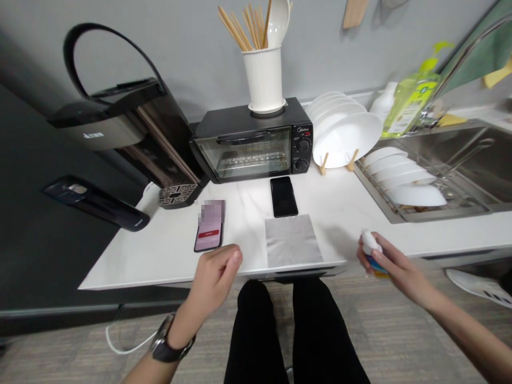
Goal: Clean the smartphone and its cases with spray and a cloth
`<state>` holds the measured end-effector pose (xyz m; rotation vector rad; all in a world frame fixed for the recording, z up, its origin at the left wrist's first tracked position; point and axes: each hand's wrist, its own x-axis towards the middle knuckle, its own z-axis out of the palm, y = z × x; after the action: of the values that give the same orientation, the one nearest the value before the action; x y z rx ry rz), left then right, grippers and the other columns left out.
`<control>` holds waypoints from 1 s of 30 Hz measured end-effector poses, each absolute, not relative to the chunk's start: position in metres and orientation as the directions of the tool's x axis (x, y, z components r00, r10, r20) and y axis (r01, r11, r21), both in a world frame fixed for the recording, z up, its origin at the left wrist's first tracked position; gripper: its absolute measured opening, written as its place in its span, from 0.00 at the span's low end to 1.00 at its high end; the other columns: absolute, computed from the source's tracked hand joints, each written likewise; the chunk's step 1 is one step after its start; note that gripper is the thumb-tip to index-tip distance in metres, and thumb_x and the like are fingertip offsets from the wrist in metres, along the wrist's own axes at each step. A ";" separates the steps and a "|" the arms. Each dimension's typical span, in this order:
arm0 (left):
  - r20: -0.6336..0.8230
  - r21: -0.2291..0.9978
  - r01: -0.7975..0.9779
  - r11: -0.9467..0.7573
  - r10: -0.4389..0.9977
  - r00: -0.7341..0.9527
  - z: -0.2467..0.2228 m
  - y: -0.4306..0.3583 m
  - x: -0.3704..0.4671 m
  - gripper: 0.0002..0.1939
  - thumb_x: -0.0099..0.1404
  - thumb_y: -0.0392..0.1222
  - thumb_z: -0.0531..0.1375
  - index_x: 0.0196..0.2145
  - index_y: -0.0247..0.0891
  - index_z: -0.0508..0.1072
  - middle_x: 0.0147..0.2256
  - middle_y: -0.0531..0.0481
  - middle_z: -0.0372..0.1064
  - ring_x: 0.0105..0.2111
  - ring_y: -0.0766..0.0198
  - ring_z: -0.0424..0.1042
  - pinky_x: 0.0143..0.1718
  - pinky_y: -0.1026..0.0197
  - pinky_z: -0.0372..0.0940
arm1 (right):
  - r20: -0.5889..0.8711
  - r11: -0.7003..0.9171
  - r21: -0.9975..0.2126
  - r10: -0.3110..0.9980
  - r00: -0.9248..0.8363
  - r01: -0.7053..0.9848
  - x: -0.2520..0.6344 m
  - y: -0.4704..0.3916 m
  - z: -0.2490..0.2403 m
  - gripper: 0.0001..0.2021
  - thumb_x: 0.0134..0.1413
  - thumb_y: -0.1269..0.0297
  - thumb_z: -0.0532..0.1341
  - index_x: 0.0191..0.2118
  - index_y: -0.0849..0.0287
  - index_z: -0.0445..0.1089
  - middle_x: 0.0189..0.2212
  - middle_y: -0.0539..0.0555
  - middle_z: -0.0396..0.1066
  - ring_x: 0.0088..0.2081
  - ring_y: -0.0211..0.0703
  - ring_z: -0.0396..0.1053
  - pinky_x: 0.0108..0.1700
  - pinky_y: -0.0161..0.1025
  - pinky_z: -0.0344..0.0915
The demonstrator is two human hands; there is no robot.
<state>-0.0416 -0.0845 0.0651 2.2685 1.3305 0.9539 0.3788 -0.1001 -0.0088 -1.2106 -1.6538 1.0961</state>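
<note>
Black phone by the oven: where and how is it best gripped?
Probably by both long edges, from above: the black phone lies flat, its short ends close to the oven and the grey cloth, while white counter shows along its long sides.

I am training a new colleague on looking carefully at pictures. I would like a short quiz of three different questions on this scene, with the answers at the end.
1. Choose: which grip holds the small bottle with a white top? (a) left (b) right
2. True or false: the white utensil holder stands on top of the toaster oven.
3. Fill in: on the counter, between the toaster oven and the grey square sheet, lies the ______.

Key:
1. (b), the right grip
2. True
3. black phone
</note>
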 end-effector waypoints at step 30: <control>0.485 0.528 0.763 -0.372 0.870 0.088 0.003 0.119 0.049 0.25 0.81 0.55 0.50 0.26 0.42 0.65 0.25 0.51 0.68 0.27 0.61 0.63 0.32 0.57 0.47 | 0.149 0.694 -0.399 0.694 -0.704 0.600 0.300 -0.010 0.026 0.26 0.78 0.56 0.50 0.76 0.41 0.51 0.63 0.57 0.73 0.45 0.50 0.81 0.47 0.51 0.77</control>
<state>0.0495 0.1186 0.0025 2.2098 1.6737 1.1531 0.3000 -0.0097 0.0258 -1.0254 -2.6166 0.4675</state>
